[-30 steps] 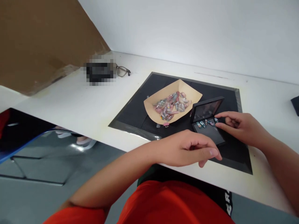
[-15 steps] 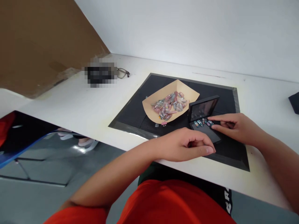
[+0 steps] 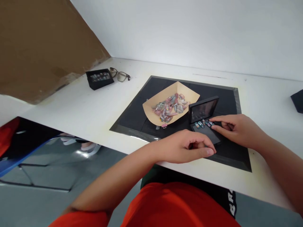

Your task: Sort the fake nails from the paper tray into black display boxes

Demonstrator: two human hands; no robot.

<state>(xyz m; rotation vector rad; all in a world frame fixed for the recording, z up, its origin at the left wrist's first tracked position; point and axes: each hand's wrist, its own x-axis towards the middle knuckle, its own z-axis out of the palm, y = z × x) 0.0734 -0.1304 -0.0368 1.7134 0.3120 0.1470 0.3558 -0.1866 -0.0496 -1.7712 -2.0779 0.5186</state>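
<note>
A small black box with a windowed lid stands open on the dark mat. Across the back of its base lie several patterned, glossy press-on nails. My right hand reaches in from the right, its index finger and thumb on either side of the rightmost nail. In front of the box, my left hand hangs with fingers curled and the thumb tip near the index finger. Whatever may be between those fingers is hidden. Beside the box, a tan paper tray holds many small, clear-wrapped pieces.
A pink binder clip sits at the tray's front edge. Far left on the white table are a second black box with nails showing and a pair of glasses. Another black object lies at the right edge. Walls border the table.
The view has shifted slightly. Both hands keep almost the same pose at the box, with the right thumb and index finger still at the rightmost nail.
</note>
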